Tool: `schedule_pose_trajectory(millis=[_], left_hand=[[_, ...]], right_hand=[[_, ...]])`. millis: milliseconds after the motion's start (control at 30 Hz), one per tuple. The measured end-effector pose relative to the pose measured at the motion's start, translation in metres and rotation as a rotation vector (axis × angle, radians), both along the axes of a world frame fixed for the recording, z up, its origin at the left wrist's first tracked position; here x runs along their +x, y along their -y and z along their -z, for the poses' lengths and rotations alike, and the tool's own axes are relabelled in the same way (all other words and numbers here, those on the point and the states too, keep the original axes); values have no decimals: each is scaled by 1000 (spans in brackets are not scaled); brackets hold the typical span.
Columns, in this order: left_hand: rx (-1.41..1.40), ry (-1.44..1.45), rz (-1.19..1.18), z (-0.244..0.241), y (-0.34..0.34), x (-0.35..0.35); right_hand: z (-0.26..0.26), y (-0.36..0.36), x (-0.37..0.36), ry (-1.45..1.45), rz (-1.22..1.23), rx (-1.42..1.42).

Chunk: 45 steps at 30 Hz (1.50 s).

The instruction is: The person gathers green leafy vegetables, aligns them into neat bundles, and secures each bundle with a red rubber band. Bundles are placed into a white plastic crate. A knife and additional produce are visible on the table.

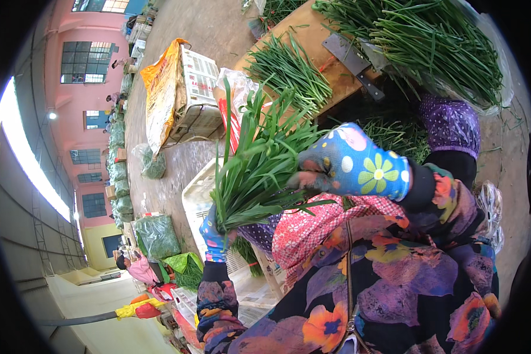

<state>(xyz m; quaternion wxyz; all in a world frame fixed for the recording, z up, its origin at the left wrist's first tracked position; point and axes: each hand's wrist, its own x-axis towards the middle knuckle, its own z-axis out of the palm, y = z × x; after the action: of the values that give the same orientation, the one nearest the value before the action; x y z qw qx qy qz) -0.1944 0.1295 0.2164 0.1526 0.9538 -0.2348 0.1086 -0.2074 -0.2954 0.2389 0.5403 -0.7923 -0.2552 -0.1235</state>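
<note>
A loose bunch of long green leaves, probably garlic chives [261, 172], lies in my left hand [217, 234], which wears a blue patterned glove and closes around its lower left side. My right hand [354, 161], in a blue flowered glove with dirty fingertips, is at the bunch's right edge with its fingers curled against the leaves; whether it grips any is hidden. Beyond, a smaller pile of cut greens [292, 73] lies on a wooden board [332, 95]. A cleaver [347, 53] with a black handle rests beside it. A large heap of greens [438, 48] lies on plastic at the upper right.
A white plastic crate [199, 188] stands by my left hand. Further off are a stacked crate [201, 82] with an orange sack [161, 95] and a bagged bundle [150, 163]. Trimmings [394, 135] lie below the board. A person in pink [141, 267] sits at the lower left.
</note>
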Motion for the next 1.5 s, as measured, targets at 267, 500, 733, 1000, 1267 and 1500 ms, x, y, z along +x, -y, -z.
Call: schedule_pose_trajectory(millis=[267, 500, 733, 1000, 1267, 1500], left_hand=[[-823, -611, -299, 38, -13, 0], [-1936, -1169, -380, 46, -38, -1], [-1737, -1116, -441, 35, -22, 1], [-1622, -1064, -580, 22, 7, -1], [-594, -746, -181, 7, 47, 13], [-558, -867, -251, 13, -5, 20]], right_hand=[[32, 47, 10, -115, -436, 1402], [2, 84, -10, -443, -368, 353], [18, 23, 7, 73, 150, -198], [28, -6, 22, -393, -341, 273], [61, 5, 12, -578, 66, 1049], [74, 82, -15, -577, -27, 920]])
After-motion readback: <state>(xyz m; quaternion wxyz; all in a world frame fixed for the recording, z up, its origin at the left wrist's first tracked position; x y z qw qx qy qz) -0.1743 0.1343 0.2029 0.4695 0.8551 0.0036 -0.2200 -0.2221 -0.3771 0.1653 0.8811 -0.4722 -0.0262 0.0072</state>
